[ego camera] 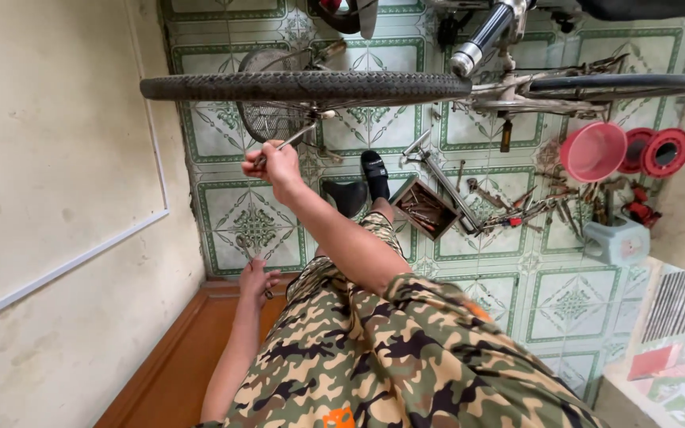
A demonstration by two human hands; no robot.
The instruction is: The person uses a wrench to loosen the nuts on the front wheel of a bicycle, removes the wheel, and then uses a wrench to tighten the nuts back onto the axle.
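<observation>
Camouflage clothing (406, 357): fills lower frame, nearest the lens.
Left hand (257, 279): low beside the wall, grip closed on a small dark tool (245, 249), its kind unclear.
Right hand (277, 165): arm outstretched, grip clamped on a slim metal wrench (288, 143); long axis slants up and rightward, far tip at the hub of the bicycle wheel (303, 85).
Wheel: seen edge-on, tyre running left to right across the frame.
Tool tray (424, 208), pink basin (593, 150): on the green-patterned tile floor (374, 127), right of the hands.
</observation>
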